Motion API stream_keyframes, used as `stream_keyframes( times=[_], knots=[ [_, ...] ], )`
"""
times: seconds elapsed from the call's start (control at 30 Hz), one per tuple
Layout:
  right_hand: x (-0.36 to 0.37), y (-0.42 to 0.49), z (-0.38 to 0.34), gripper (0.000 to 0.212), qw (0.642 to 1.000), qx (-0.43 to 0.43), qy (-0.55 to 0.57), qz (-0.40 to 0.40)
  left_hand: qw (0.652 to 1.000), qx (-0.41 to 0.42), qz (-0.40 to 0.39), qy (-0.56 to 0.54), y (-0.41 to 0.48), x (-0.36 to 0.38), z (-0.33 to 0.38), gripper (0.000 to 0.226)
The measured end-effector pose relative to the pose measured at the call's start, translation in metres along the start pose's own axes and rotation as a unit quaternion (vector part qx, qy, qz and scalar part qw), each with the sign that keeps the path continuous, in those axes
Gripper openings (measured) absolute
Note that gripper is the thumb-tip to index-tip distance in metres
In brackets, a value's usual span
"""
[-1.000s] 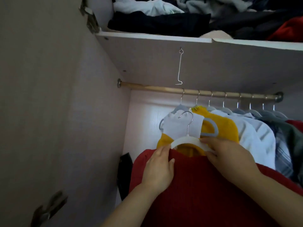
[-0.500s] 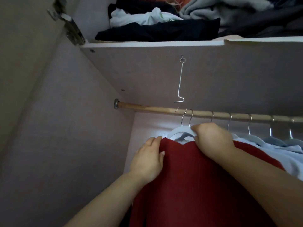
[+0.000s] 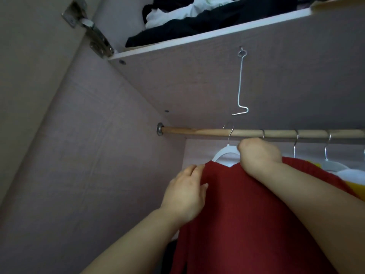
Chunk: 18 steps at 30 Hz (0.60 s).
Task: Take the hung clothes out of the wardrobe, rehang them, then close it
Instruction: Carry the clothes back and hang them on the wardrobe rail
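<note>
A red knitted sweater (image 3: pixel 256 214) hangs on a white hanger (image 3: pixel 223 153) whose metal hook sits at the wooden rail (image 3: pixel 197 132). My right hand (image 3: pixel 258 155) grips the hanger's right shoulder just under the rail. My left hand (image 3: pixel 187 194) holds the sweater's left shoulder, fingers on the far side and thumb on the front. To the right, other hangers (image 3: pixel 327 163) carry a yellow garment (image 3: pixel 355 182) and white clothes.
The wardrobe's left wall (image 3: pixel 98 165) and the shelf underside (image 3: pixel 197 76) close in above and left. A wire hook (image 3: pixel 240 86) dangles from the shelf over the rail. Folded clothes (image 3: pixel 187 18) lie on the shelf. A door hinge (image 3: pixel 88 30) is at the upper left.
Both hands have lifted the red sweater on its hanger up to the rail, and the hook now sits at the rail. The view has tilted upward.
</note>
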State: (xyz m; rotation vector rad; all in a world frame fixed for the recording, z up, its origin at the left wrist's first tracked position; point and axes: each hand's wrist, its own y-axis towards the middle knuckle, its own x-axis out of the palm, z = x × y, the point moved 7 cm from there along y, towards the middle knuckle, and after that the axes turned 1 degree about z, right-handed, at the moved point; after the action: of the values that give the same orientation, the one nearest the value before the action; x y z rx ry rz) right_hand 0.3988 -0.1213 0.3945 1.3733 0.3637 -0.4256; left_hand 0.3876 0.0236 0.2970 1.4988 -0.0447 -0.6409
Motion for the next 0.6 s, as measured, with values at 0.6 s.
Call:
stream_keyframes(
  times=[0.6],
  knots=[
    [0.018,-0.072,-0.024,0.044,0.994,-0.090,-0.040,0.036,0.995,-0.041,-0.086,-0.009,-0.049,0.003,-0.022,0.052]
  ],
)
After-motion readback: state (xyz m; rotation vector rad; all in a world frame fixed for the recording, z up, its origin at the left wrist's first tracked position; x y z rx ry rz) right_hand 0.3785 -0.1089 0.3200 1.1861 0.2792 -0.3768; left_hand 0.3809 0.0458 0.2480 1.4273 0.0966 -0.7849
